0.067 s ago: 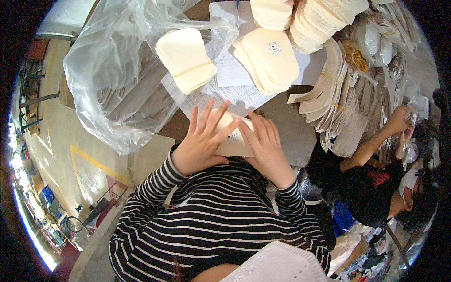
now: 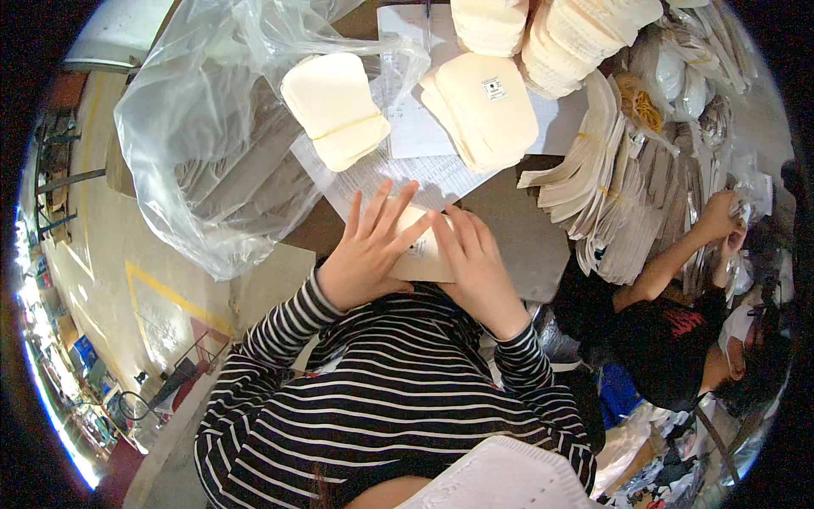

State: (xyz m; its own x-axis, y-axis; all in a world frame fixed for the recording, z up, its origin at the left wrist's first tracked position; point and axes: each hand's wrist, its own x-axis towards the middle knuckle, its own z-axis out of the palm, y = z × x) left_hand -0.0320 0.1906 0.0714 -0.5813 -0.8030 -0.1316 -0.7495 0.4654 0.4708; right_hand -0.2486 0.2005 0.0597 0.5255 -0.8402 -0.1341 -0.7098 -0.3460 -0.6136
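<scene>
A cream-coloured, paper-like piece with small dark print lies in front of my body, under both hands. It may be one sheet or a thin stack; I cannot tell. My left hand rests on its left side with fingers spread, the thumb along the near edge. From the other side my right hand lies over the right part, fingers stretched out, its fingertips close to the left index fingertip. Just beyond are a banded stack of cream pieces and a wider stack with a small printed square on top.
Crumpled clear plastic spreads over the left side. Printed sheets lie under the stacks. More cream stacks stand at the far right, near bundled strips and yellow rubber bands. A co-worker's arm reaches in on the right.
Both hands stay over the cream piece with only a slight shift of the fingers. A little more of its print shows between them.
</scene>
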